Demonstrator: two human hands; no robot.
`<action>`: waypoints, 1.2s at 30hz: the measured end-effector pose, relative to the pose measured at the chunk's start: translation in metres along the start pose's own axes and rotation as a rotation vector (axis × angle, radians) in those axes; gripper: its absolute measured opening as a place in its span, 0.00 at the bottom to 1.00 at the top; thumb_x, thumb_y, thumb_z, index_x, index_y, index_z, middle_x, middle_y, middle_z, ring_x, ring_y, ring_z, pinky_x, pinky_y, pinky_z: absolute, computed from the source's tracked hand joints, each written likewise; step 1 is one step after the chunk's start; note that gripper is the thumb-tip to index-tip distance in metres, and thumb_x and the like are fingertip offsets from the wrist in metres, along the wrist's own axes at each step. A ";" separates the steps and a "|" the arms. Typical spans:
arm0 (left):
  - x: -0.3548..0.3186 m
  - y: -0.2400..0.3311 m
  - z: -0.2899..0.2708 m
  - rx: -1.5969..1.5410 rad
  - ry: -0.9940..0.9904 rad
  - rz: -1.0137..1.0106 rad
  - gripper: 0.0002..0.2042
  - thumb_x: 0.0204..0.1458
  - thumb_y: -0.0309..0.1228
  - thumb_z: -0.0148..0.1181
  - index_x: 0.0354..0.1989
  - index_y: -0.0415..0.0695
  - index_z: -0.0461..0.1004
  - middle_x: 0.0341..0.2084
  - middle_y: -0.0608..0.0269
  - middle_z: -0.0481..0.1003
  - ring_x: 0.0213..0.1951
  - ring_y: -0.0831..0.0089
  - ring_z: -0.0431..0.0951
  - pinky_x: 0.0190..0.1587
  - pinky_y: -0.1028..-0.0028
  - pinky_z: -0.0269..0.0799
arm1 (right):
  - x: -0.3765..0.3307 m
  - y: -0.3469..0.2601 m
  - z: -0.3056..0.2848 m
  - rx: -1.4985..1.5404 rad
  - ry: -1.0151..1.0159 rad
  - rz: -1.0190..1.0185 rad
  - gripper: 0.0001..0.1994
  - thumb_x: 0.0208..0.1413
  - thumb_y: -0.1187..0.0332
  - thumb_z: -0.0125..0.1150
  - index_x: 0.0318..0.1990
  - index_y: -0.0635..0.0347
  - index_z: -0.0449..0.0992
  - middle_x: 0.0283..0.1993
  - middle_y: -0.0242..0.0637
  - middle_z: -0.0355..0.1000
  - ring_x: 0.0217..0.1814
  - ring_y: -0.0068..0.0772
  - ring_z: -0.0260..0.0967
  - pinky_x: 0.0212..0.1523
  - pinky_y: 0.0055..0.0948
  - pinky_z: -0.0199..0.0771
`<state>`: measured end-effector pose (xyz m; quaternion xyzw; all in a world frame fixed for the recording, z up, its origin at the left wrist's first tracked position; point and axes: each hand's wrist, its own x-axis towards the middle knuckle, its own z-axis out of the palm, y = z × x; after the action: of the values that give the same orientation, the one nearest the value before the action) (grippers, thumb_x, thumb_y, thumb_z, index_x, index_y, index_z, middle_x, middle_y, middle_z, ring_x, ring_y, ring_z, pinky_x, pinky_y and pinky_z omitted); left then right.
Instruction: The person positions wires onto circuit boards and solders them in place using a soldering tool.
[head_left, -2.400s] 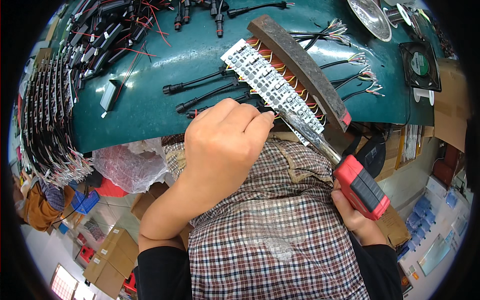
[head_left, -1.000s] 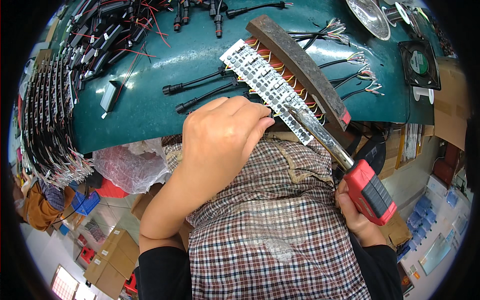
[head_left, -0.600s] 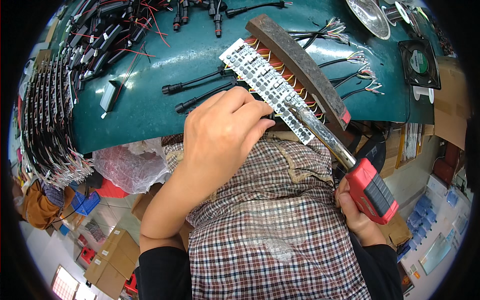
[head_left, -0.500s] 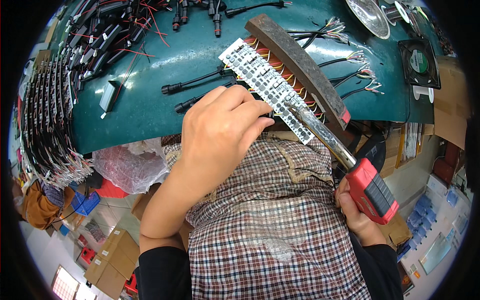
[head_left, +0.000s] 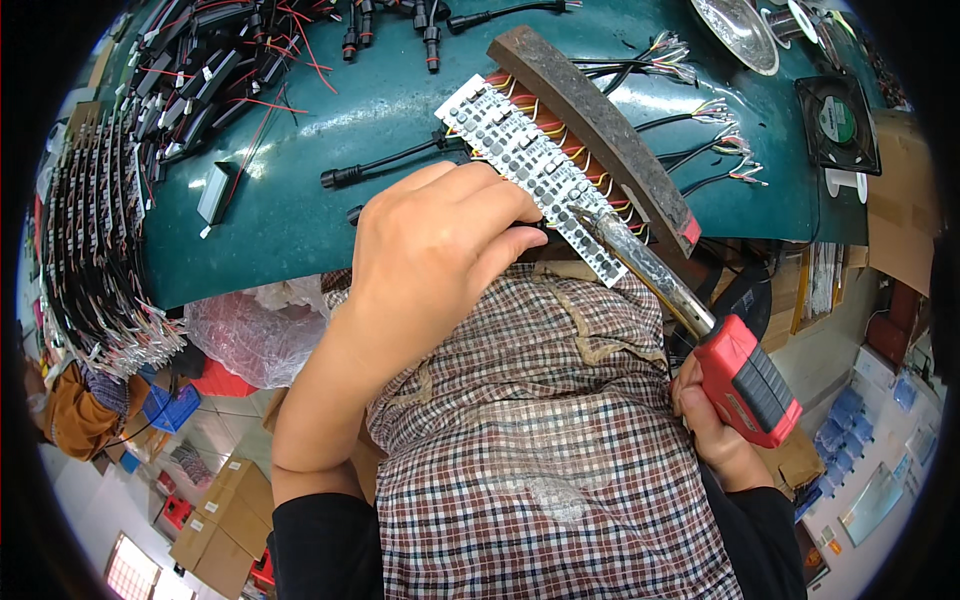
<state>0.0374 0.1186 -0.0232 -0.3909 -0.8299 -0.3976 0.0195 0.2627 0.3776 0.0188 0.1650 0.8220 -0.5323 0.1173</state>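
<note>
A strip of white circuit boards (head_left: 535, 172) covered in dark round and square parts lies slanted near the table's front edge. My right hand (head_left: 712, 430) grips a soldering iron (head_left: 745, 380) with a red and black handle; its tip rests at the lower part of the strip. Beside the strip's near edge, my left hand (head_left: 435, 230) has thumb and forefinger closed together, and what is between them is hidden. Left of the strip, a black cable with a connector (head_left: 345, 176) runs up to the board; a second connector (head_left: 354, 215) is mostly covered by my left hand.
A dark, heavy bar (head_left: 600, 135) lies along the strip's far side, with coloured wires between. Stripped cable ends (head_left: 735, 145) lie beyond it. A black fan (head_left: 838, 125) stands at right, a metal dish (head_left: 740, 35) behind. Black housings (head_left: 215, 75) and wired strips (head_left: 90, 230) crowd the left.
My left hand has shifted slightly left and now hides most of the second connector cable. The soldering iron has barely moved, its handle edging a little to the right.
</note>
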 end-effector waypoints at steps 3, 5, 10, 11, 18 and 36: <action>0.003 -0.006 0.002 0.003 -0.015 -0.005 0.09 0.42 0.27 0.76 0.30 0.42 0.81 0.25 0.63 0.78 0.26 0.66 0.76 0.29 0.69 0.70 | 0.005 -0.002 -0.001 -0.044 -0.004 0.008 0.10 0.52 0.72 0.70 0.42 0.62 0.81 0.34 0.39 0.76 0.33 0.40 0.76 0.35 0.34 0.75; 0.002 -0.002 0.000 0.028 -0.022 -0.011 0.09 0.42 0.27 0.76 0.30 0.42 0.81 0.25 0.63 0.78 0.26 0.66 0.77 0.29 0.68 0.70 | 0.003 0.000 0.000 -0.074 -0.001 -0.043 0.11 0.51 0.72 0.71 0.42 0.63 0.81 0.35 0.40 0.76 0.32 0.41 0.76 0.34 0.34 0.75; 0.003 -0.001 -0.004 0.119 -0.053 0.067 0.09 0.41 0.28 0.76 0.29 0.43 0.81 0.24 0.65 0.77 0.27 0.66 0.76 0.29 0.68 0.70 | 0.007 -0.002 0.003 -0.134 0.020 -0.197 0.12 0.48 0.74 0.71 0.42 0.65 0.80 0.35 0.42 0.76 0.32 0.42 0.76 0.34 0.35 0.75; 0.005 -0.001 -0.005 0.117 -0.052 0.068 0.09 0.41 0.28 0.76 0.29 0.43 0.81 0.24 0.65 0.77 0.27 0.66 0.76 0.29 0.68 0.70 | 0.006 0.000 0.003 -0.150 0.005 -0.184 0.13 0.47 0.75 0.71 0.42 0.65 0.80 0.36 0.42 0.77 0.33 0.42 0.76 0.34 0.35 0.75; 0.006 -0.001 -0.005 0.142 -0.060 0.132 0.08 0.41 0.28 0.76 0.29 0.45 0.82 0.24 0.66 0.76 0.27 0.67 0.75 0.28 0.68 0.71 | 0.007 0.000 0.005 -0.136 -0.010 -0.155 0.15 0.46 0.76 0.71 0.44 0.66 0.80 0.38 0.44 0.77 0.34 0.44 0.77 0.35 0.35 0.76; 0.008 0.007 -0.008 0.259 -0.073 0.190 0.09 0.38 0.26 0.74 0.28 0.44 0.80 0.22 0.67 0.74 0.25 0.69 0.74 0.25 0.69 0.69 | 0.003 -0.007 0.002 -0.276 -0.043 -0.188 0.14 0.48 0.74 0.71 0.44 0.65 0.80 0.38 0.45 0.77 0.35 0.46 0.77 0.36 0.36 0.77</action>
<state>0.0341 0.1211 -0.0108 -0.4761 -0.8336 -0.2692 0.0771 0.2571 0.3737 0.0224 0.0584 0.8965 -0.4261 0.1060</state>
